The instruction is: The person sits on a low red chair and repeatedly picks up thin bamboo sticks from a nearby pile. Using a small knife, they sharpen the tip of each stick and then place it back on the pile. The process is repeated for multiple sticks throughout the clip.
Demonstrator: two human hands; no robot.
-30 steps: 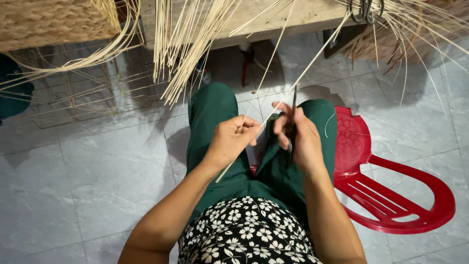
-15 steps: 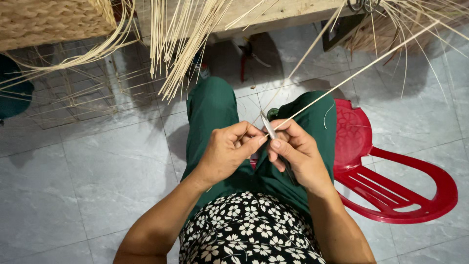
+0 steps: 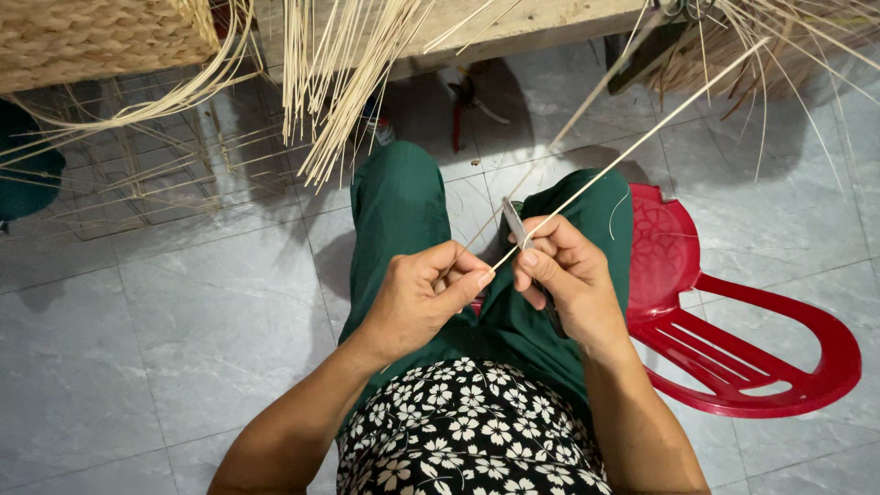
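Observation:
Over my lap in green trousers (image 3: 403,211), my left hand (image 3: 423,295) pinches the near end of a long thin pale cane strip (image 3: 632,142). The strip runs up and to the right toward the bench. My right hand (image 3: 564,275) holds a small knife (image 3: 516,223) with its grey blade pointing up, pressed against the strip just beside my left fingertips. Both hands nearly touch in front of my knees.
A wooden bench edge (image 3: 513,23) crosses the top with bundles of cane strips (image 3: 325,82) hanging from it. A woven basket (image 3: 92,37) sits top left. A red plastic chair (image 3: 733,339) lies tipped on the grey tiled floor at right. Pliers (image 3: 463,101) lie under the bench.
My hands have come together from slightly apart. The strip, earlier steeper, now slants out to the upper right, and the knife blade has risen against it.

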